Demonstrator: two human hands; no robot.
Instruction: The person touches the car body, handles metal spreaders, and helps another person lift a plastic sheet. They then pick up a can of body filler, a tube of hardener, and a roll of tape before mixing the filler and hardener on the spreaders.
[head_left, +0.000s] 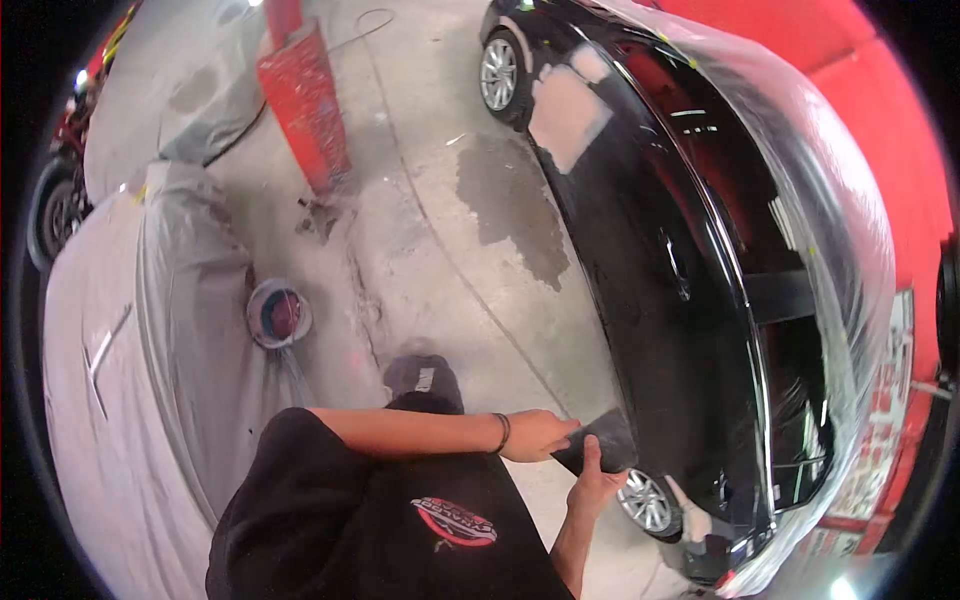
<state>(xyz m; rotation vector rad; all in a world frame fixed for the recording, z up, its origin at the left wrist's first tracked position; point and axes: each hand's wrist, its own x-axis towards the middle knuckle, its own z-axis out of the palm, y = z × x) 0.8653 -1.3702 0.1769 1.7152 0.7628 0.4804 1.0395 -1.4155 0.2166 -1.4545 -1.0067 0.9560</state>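
My left hand, with a dark band at its wrist, is closed on the left edge of a dark grey sheet that looks like sandpaper. My right hand grips the same sheet from below, its thumb lying across the face. The sheet is bent between both hands, in front of my body. Just beyond it stands a black car, the rear wheel close to my right hand. Pale, sanded-looking patches show on its bodywork near the far wheel.
Clear plastic film drapes the car's roof. A grey cover lies over something large on the left, with a bucket beside it. A red post stands farther off. A dark shoe shows on the concrete floor.
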